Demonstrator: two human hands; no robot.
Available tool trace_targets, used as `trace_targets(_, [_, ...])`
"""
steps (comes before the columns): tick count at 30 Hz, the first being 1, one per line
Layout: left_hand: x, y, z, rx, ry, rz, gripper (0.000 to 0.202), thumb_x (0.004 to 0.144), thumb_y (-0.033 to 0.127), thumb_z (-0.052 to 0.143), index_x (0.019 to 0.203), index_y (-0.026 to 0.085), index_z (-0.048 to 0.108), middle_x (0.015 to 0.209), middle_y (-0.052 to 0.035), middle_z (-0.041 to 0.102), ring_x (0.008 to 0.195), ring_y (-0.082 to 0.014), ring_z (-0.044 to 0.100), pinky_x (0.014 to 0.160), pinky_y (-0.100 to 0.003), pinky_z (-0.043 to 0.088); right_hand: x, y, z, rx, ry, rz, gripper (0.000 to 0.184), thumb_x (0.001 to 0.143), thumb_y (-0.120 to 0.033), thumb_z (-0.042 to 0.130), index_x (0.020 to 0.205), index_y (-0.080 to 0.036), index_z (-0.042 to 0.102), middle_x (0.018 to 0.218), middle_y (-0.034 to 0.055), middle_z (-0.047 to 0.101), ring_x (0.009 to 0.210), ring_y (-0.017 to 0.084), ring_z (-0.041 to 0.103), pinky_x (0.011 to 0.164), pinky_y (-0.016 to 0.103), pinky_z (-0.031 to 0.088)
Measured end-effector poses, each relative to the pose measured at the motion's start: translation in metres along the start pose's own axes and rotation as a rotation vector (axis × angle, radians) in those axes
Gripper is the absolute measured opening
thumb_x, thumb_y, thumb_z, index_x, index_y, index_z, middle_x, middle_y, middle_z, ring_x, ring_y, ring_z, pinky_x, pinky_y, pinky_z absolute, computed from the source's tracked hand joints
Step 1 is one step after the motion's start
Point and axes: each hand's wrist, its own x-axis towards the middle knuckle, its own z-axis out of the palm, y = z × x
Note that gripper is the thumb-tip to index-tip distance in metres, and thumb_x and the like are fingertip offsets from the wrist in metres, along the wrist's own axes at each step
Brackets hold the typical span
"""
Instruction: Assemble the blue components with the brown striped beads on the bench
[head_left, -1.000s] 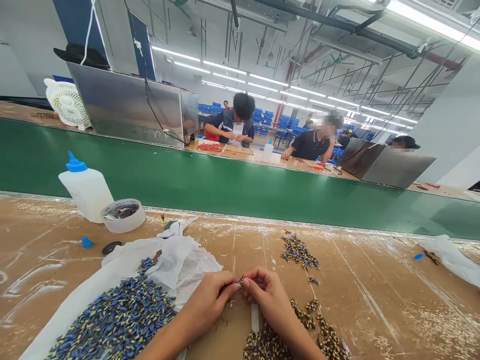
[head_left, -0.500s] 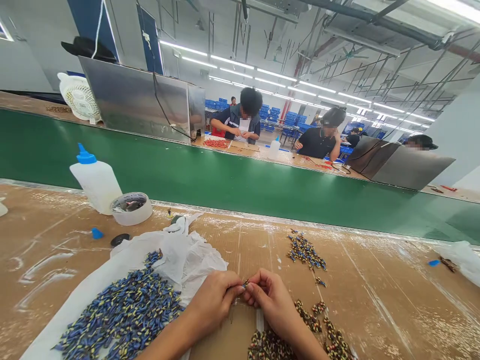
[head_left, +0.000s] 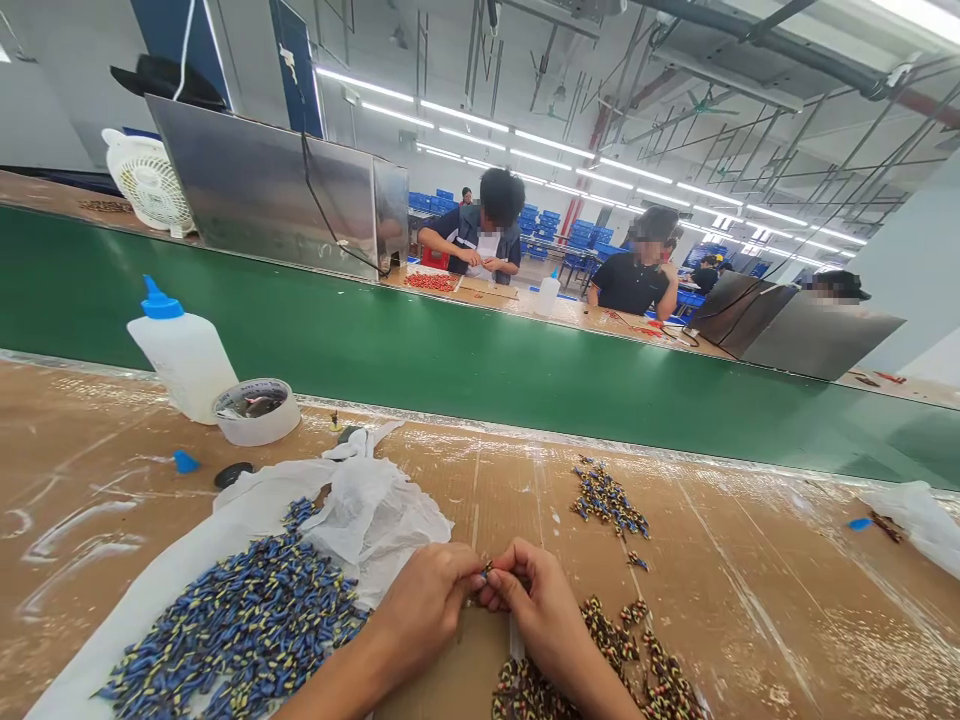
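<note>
My left hand (head_left: 429, 592) and my right hand (head_left: 531, 597) meet over the tabletop, fingertips pinched together on a tiny blue and dark piece (head_left: 486, 570). Most of that piece is hidden by the fingers, so its exact kind does not show. Left of my left hand, a large heap of small blue and yellow pieces (head_left: 247, 610) lies on white sheeting (head_left: 97, 655). Small dark pieces with yellow and red marks (head_left: 536, 690) are piled beside and under my right wrist. Farther off sits a smaller group of blue, yellow and dark pieces (head_left: 609, 500).
A white bottle with a blue nozzle (head_left: 187, 365) and a tape roll (head_left: 257, 425) stand at the back left. A green conveyor belt (head_left: 465, 360) crosses beyond the table (head_left: 720, 570). Co-workers (head_left: 484, 230) sit across it. Clear plastic (head_left: 919, 520) lies far right.
Both hands keep their pinch on the small piece, with only slight finger movement. The camera view has shifted a little. The capped co-worker opposite has turned their head.
</note>
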Motion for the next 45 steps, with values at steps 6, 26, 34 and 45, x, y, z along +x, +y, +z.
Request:
trace_targets(6, [0.002, -0.006, -0.003, 0.019, 0.02, -0.014, 0.029, 0.095, 0.023, 0.042, 0.073, 0.017, 0.061, 0.074, -0.0003, 0.064, 0.07, -0.0139, 0.054, 0.064, -0.024, 0.031, 0.004, -0.008, -0.005, 0.14, -0.035, 0.089, 0.042, 0.075, -0.056, 0.07, 0.079, -0.015, 0.06, 0.071, 0.0051, 0.069, 0.063, 0.014, 0.062, 0.061, 0.025, 0.045])
trace_targets(26, [0.003, -0.004, -0.007, 0.024, 0.018, -0.009, 0.029, 0.096, 0.025, 0.04, 0.075, 0.016, 0.059, 0.077, -0.0014, 0.063, 0.074, -0.0154, 0.053, 0.067, -0.025, 0.033, 0.004, -0.012, -0.007, 0.156, -0.01, 0.095, 0.042, 0.073, -0.054, 0.073, 0.079, -0.014, 0.061, 0.071, 0.0037, 0.068, 0.062, 0.013, 0.059, 0.06, 0.024, 0.043])
trace_targets(34, [0.003, -0.005, -0.005, 0.032, 0.005, 0.016, 0.027, 0.096, 0.022, 0.039, 0.078, 0.017, 0.058, 0.079, -0.0011, 0.062, 0.074, -0.0152, 0.053, 0.067, -0.025, 0.032, 0.002, -0.011, -0.008, 0.12, -0.037, 0.103, 0.041, 0.074, -0.054, 0.072, 0.077, -0.014, 0.06, 0.071, 0.0034, 0.067, 0.062, 0.013, 0.059, 0.061, 0.025, 0.043])
trace_targets(45, [-0.001, -0.004, -0.006, 0.072, -0.018, 0.019, 0.024, 0.095, 0.021, 0.041, 0.079, 0.017, 0.06, 0.078, -0.0007, 0.061, 0.073, -0.0148, 0.052, 0.067, -0.025, 0.032, 0.0, -0.011, -0.009, 0.02, -0.09, 0.055, 0.038, 0.083, -0.052, 0.063, 0.078, -0.016, 0.055, 0.07, 0.0028, 0.062, 0.064, 0.014, 0.056, 0.062, 0.025, 0.043])
